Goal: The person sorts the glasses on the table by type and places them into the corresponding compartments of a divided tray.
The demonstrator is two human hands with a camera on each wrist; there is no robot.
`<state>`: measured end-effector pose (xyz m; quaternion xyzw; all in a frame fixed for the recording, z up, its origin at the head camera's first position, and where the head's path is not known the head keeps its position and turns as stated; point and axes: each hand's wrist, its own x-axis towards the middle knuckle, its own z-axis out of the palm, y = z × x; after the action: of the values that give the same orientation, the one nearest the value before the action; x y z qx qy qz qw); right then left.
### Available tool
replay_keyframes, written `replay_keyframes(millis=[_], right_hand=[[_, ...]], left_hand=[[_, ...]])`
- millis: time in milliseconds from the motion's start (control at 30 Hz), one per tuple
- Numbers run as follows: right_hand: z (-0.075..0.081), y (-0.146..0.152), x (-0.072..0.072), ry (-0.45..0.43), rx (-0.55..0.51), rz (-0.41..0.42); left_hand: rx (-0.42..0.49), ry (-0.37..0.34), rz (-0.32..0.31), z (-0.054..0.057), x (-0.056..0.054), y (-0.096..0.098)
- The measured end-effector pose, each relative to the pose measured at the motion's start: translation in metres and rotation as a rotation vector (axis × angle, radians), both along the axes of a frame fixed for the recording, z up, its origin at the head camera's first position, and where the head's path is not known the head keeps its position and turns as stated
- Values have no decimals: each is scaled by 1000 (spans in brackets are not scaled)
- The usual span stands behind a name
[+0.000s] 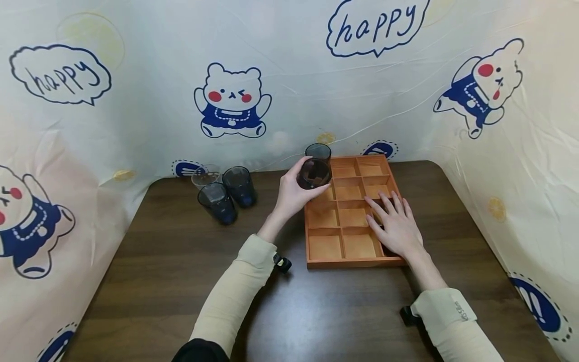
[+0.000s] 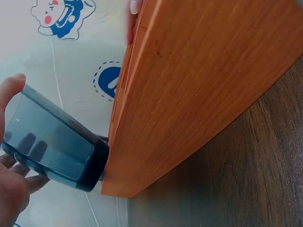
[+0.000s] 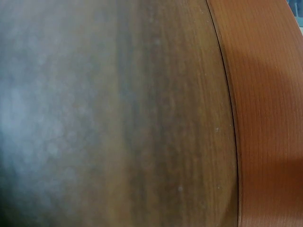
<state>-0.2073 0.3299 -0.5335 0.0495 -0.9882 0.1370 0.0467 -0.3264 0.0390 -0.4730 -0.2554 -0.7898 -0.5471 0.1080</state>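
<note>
Glass held in left hand at the far left part of the tray.
Left thumb and fingers grip the glass round its sides; right hand lies with fingers spread over the tray's right side. A second glass shows just behind. Advisable: hold level, keep the base off the tray edge, steady the tray lightly. Base contact cannot be confirmed.

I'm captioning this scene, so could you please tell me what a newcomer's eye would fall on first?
The orange-brown compartment tray likely comes first, bright on the dark table. Near its far left corner, the left grip holds a dark glass. Behind, blue-clad cartoon bears decorate the pale backdrop.
</note>
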Motion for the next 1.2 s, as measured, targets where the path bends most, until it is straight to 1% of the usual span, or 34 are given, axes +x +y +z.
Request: replay_keyframes(millis=[100, 267, 400, 633, 867, 1200], right_hand=[[0, 0, 0, -3, 3, -1], [1, -1, 0, -16, 8, -7], [1, -1, 0, -17, 7, -16], [2, -3, 0, -20, 1, -14], [1, -1, 0, -9, 0, -13], [-1, 2, -2, 4, -1, -8]], left_hand=[[-38, 33, -13, 1, 1, 3], [-120, 89, -11, 0, 1, 9], [-178, 113, -22, -1, 1, 16], [-221, 112, -44, -6, -1, 25], [-247, 127, -62, -12, -4, 31], [-301, 110, -47, -18, -7, 34]])
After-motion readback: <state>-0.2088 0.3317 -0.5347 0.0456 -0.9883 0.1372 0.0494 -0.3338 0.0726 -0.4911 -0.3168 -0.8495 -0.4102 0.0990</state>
